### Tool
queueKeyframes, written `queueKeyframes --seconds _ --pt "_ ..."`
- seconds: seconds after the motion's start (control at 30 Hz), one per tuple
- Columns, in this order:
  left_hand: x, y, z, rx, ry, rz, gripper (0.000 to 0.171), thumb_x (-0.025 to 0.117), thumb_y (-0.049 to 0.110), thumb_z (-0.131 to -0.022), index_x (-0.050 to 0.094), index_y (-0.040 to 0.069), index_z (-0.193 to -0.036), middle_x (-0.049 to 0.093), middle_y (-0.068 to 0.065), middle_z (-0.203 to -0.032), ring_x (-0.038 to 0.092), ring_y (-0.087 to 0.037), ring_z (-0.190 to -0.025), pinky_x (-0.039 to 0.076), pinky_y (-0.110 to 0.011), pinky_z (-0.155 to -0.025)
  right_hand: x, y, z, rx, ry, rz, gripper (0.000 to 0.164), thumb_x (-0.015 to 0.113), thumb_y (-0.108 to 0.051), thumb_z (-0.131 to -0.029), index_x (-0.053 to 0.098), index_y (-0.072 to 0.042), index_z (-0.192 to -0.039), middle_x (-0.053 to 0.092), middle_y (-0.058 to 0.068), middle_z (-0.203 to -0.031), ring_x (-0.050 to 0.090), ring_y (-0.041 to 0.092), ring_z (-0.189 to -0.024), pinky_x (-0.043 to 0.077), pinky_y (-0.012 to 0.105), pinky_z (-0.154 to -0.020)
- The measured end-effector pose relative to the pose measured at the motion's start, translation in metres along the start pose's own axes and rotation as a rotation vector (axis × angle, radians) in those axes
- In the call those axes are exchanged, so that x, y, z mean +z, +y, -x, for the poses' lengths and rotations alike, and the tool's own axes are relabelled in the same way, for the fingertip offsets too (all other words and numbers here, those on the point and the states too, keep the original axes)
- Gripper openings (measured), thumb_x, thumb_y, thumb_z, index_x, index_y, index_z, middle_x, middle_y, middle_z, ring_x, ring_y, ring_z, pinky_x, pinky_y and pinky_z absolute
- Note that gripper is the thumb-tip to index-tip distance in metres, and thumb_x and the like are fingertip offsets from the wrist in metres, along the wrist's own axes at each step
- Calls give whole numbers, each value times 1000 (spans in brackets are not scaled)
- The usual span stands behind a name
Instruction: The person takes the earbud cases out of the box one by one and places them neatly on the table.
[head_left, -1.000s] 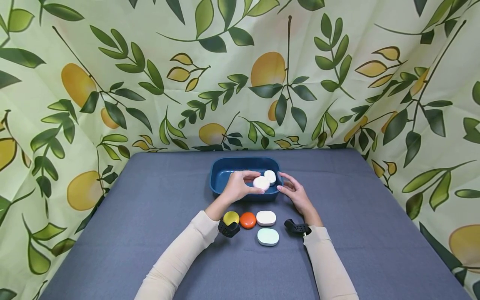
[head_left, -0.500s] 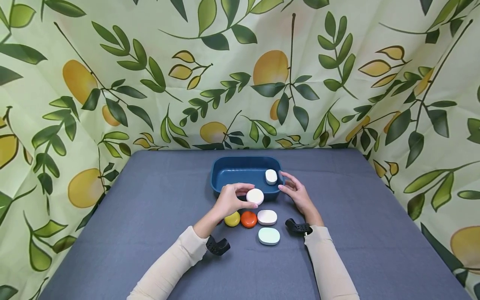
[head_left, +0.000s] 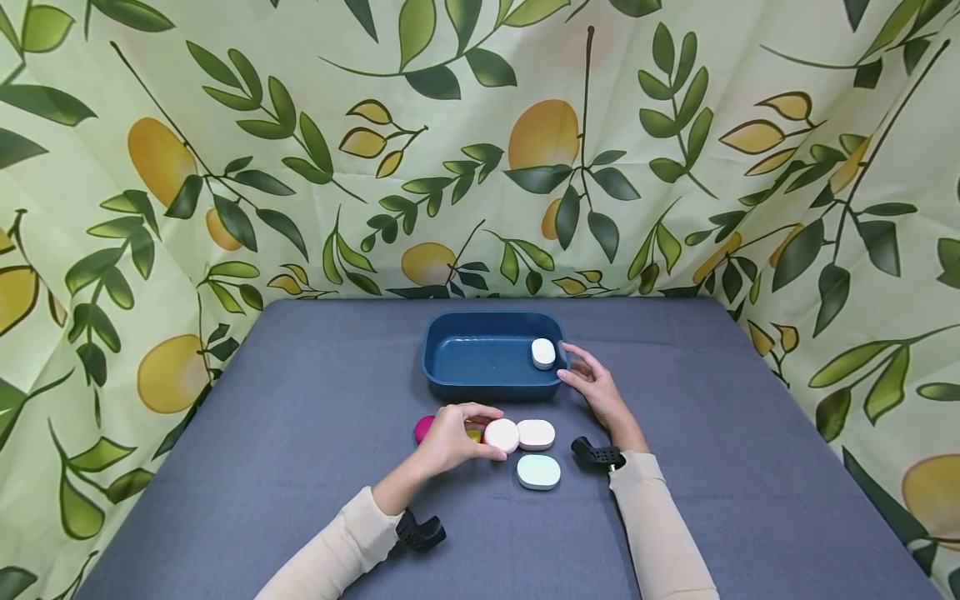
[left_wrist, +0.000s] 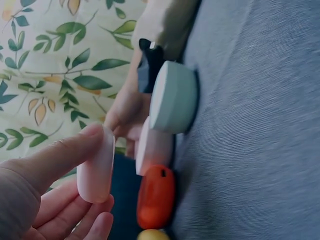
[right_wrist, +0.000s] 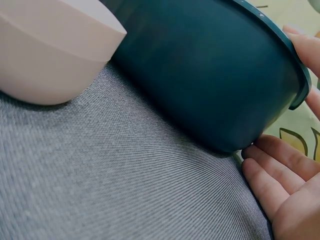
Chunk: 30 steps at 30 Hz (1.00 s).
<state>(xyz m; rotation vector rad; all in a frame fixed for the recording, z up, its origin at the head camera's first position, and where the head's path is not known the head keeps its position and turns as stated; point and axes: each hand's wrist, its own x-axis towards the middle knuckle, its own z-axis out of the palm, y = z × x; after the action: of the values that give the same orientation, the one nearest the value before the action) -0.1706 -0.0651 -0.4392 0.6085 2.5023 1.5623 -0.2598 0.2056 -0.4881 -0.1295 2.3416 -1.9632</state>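
My left hand [head_left: 452,439] pinches a pale pink, disc-shaped case [head_left: 502,436] between thumb and fingers, above the row of small cases. In the left wrist view the thumb presses its upper end. My right hand [head_left: 595,387] rests its fingers against the right end of a dark blue bin [head_left: 491,392], touching its rim and lower corner in the right wrist view. One white rounded case [head_left: 543,353] stands inside the bin at the right. An orange round case [left_wrist: 156,197] with a small dark slot is hidden in the head view behind the held case.
On the grey cloth [head_left: 660,517] lie a white oval case [head_left: 536,435], a mint oval case [head_left: 538,472], a partly covered yellow case [head_left: 474,435] and a magenta case [head_left: 424,428]. A leaf-patterned curtain [head_left: 465,192] rises behind the table.
My left hand has lifted the pale pink case out of the bin and brought it toward me, over the row of cases. The right hand has stayed at the bin's end.
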Motion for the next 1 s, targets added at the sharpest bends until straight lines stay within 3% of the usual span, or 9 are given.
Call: queueKeyframes --seconds 0.2,0.43,0.73,1.0 --pt "4 -5 11 4 -24 -72 51 89 11 -63 70 -2 -109 73 -16 -107 70 -25 -96 58 -36 -88 -1 1 0 0 3 -2 57 61 -18 -95 39 -14 -147 41 23 -150 45 36 -135 44 30 -104" --pt "7 -7 15 16 -56 -98 51 90 11 -62 71 0 -108 72 -14 -105 68 -25 -96 58 -35 -88 -1 3 -2 6 4 -11 58 61 -17 -94 38 -14 -147 40 23 -150 44 37 -135 37 48 -113" --pt "7 -4 18 -7 -111 -168 52 90 12 -62 71 0 -109 73 -13 -103 69 -22 -93 58 -31 -86 -1 0 -1 11 0 -16 58 61 -16 -95 37 -14 -148 38 24 -150 42 38 -136 34 52 -114" --pt "9 -3 22 63 -109 -287 51 91 12 -59 72 1 -105 75 -10 -99 69 -19 -88 57 -25 -82 0 -2 0 25 -1 -23 58 60 -16 -95 37 -15 -148 36 24 -152 40 39 -138 33 53 -115"
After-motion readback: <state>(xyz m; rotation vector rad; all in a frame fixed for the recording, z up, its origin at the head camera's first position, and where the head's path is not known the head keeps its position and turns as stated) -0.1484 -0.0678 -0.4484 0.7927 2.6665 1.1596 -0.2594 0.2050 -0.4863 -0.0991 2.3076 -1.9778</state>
